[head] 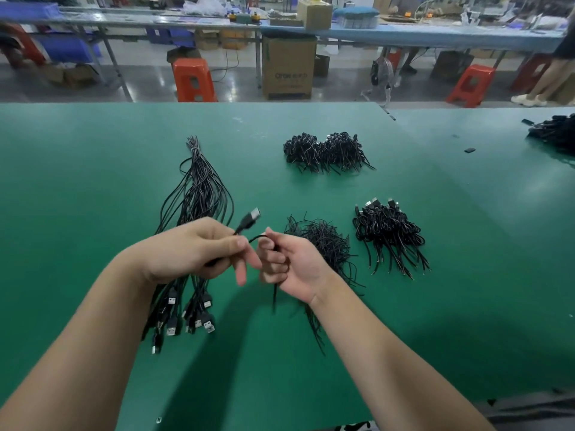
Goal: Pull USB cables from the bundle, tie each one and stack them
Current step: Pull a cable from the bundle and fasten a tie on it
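Two bare hands meet above a green table, sharing one black USB cable. Left hand pinches the cable between thumb and forefinger just below its plug, which juts up and away from the grip; its other fingers curl round a dark length of cable. Right hand, just beside it, has its fingers curled round the cable's other stretch, whose loose end hangs down below the fist. Under and beyond the left grip lies the untied bundle, plugs fanned out toward the person, far end bound with a pale tie. Behind the right grip sits a heap of thin black ties; to its right, a stack of tied cables. Farther off rests a second pile of tied cables. Past the table's edge stand orange stools and a cardboard box.
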`<state>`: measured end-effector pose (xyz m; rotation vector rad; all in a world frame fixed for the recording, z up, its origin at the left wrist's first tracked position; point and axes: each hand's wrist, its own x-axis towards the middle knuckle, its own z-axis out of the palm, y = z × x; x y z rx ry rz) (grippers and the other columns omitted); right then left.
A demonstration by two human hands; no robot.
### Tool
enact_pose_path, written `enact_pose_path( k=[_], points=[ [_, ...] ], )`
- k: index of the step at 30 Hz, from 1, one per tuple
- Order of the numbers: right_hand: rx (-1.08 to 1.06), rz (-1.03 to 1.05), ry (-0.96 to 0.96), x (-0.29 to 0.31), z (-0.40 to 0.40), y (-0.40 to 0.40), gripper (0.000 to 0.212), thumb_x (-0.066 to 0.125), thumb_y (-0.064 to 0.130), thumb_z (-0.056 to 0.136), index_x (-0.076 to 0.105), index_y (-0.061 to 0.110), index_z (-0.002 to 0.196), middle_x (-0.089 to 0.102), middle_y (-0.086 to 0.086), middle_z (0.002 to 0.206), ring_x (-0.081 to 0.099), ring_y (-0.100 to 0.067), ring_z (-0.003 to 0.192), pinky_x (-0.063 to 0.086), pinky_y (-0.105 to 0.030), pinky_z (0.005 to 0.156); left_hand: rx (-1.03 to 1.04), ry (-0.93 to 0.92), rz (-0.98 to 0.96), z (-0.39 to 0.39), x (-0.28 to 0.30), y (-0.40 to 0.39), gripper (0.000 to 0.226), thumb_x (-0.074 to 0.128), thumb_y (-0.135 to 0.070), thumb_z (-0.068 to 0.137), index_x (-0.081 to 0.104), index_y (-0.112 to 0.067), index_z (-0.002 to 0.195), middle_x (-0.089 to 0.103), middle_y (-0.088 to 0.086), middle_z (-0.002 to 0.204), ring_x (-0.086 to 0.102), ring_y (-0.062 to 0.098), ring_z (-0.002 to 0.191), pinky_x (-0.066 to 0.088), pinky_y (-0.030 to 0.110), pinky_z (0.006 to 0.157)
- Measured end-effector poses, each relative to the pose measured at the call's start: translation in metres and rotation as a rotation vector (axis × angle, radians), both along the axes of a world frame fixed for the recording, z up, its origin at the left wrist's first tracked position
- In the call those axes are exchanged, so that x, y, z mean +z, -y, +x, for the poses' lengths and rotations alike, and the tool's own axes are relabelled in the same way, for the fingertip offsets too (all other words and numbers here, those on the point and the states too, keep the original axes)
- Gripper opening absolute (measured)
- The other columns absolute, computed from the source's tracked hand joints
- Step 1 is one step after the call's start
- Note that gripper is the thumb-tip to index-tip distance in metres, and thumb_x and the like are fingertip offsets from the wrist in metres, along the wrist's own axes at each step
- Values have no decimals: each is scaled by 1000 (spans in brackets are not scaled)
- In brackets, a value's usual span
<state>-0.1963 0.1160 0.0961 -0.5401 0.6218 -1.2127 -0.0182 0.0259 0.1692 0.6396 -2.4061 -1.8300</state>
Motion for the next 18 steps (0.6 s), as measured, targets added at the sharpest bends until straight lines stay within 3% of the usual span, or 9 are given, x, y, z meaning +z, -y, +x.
enact_pose_path(
  k=[3,5,7,9,11,13,15,18],
  points=[
    [-12,-11,-81,7,-6,2,34,40,27,104,51,17,74,30,10,51,16,-6,42,13,-20,41,52,254,-303,-6,-4,-9,38,45,-28,105,74,-12,87,66,-6,54,33,11,41,30,18,41],
    [-17,-32,-147,10,-4,3,35,37,25,106,52,17,76,28,9,52,18,-5,41,13,-21,41,224,257,-497,-15,-13,-13,42,46,-29,104,73,-15,75,53,-8,41,37,11,37,33,21,41],
    [-27,-48,-194,12,-1,3,34,36,27,107,51,17,78,27,8,54,17,-5,42,12,-21,42,383,195,-578,-23,-21,-14,41,44,-30,104,70,-16,75,64,-4,50,54,11,43,44,24,50],
    [-38,-61,-224,12,3,1,34,37,29,108,50,17,79,27,7,54,18,-6,43,13,-20,42,506,118,-631,-30,-30,-15,37,44,-28,105,67,-8,83,76,5,80,70,17,68,54,35,70],
    [-47,-71,-248,12,8,-2,34,38,30,108,49,17,78,29,7,54,19,-5,43,15,-20,42,664,-78,-428,-38,-37,-16,34,43,-27,106,69,-4,100,76,9,101,73,22,88,57,41,85],
    [-62,-72,-318,10,15,-4,35,38,29,109,48,16,78,30,8,53,19,-5,43,14,-19,42,754,-351,9,-46,-38,-21,33,40,-24,108,65,-3,111,75,13,105,74,22,94,60,34,84],
    [-109,-57,-468,10,21,-5,37,37,29,110,46,16,77,31,8,51,20,-5,43,16,-18,42,779,-520,291,-51,-37,-27,35,38,-24,108,62,1,111,75,16,102,74,25,92,60,28,73],
    [-236,-75,-743,10,29,-4,40,38,26,110,47,16,72,35,6,52,28,-5,42,22,-19,43,755,-534,351,-52,-37,-30,38,36,-29,107,65,-4,109,75,5,84,72,21,72,45,22,44]
  ],
)
